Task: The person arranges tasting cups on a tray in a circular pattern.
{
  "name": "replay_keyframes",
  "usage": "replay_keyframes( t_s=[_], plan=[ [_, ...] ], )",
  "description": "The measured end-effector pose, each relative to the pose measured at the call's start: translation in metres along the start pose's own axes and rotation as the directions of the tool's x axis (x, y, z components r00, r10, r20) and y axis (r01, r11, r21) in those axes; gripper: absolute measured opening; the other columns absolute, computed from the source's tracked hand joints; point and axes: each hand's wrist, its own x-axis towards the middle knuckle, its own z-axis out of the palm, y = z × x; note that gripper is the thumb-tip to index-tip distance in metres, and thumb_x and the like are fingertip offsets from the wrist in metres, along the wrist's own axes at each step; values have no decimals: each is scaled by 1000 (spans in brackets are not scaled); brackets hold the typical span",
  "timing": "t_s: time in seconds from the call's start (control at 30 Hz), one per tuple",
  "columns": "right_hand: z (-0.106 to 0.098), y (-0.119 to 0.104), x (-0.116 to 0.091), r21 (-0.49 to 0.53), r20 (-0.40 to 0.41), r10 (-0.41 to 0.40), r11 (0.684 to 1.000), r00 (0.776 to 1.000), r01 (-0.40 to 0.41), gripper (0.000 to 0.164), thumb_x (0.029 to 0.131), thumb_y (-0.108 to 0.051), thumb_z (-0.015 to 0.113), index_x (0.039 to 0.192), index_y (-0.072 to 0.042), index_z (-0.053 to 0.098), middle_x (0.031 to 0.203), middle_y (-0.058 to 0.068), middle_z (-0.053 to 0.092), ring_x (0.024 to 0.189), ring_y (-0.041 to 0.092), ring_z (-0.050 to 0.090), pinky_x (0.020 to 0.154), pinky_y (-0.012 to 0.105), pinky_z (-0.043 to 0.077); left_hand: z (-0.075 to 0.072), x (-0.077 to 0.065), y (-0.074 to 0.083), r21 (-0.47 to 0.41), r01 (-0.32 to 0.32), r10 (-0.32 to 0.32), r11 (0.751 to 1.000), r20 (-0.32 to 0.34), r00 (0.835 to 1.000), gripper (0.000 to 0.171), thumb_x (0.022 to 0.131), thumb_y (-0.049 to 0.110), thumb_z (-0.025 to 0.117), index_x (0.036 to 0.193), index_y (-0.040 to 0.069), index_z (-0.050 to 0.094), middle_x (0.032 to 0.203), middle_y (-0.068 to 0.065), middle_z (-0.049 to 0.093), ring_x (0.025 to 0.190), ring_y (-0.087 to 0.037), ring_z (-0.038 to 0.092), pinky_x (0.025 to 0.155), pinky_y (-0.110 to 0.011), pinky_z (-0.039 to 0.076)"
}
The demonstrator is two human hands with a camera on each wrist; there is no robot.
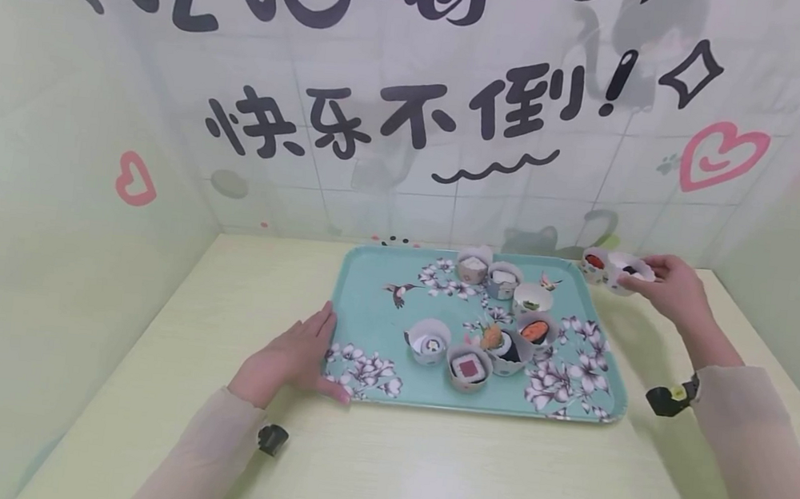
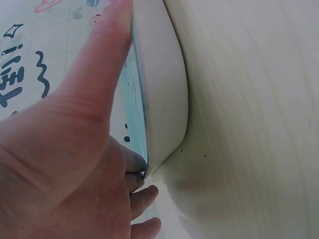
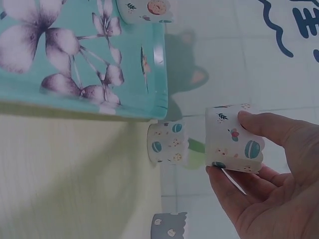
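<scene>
A patterned paper cup [image 3: 232, 139] is pinched between the thumb and fingers of my right hand [image 1: 674, 288], off the table's back right. In the head view, white and dark contents show inside that cup. Just left of it stands another paper cup [image 1: 593, 262] with something red in it, beside the back right corner of the blue-green tray [image 1: 375, 279]. My left hand [image 1: 292, 356] rests against the tray's front left corner, fingers along the left edge and thumb along the front. The left wrist view shows this thumb [image 2: 102, 64] extended along the rim.
Several paper cups with toy-like sushi stand on the tray, among them one with a red-centred square piece [image 1: 468, 368] and one with orange topping [image 1: 535, 332]. A grey cup [image 3: 169, 226] stands past the right hand's cup. A printed wall sheet [image 1: 391, 192] borders the table [image 1: 421, 476].
</scene>
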Motion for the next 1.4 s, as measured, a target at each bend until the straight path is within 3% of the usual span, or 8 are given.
replay_keyframes(
  t_s=[0.67,1.2,1.4],
  plan=[
    [20,-41,-3,37,59,-101,994,993,99,72,97,-38,63,142,13,36,144,38,41,134,53,41,104,62,43,1,0,-1,15,-4,4,1000,-14,1000,139,64,66,83,155,-11,12,165,-28,4,153,-43,14,126,-56,21],
    [55,-80,-1,83,120,-143,988,982,133,65,95,-26,67,143,9,40,142,32,47,130,46,49,105,59,48,2,2,-2,-4,7,-7,1000,7,1000,140,63,66,83,156,-10,10,166,-27,1,154,-42,11,127,-55,18],
    [67,-91,-1,60,155,-174,984,973,166,65,96,-27,67,144,7,41,147,30,44,134,47,45,106,58,48,2,2,-2,-5,13,-13,1000,6,1000,140,63,66,83,156,-9,10,166,-26,1,154,-42,11,127,-54,18]
  ],
)
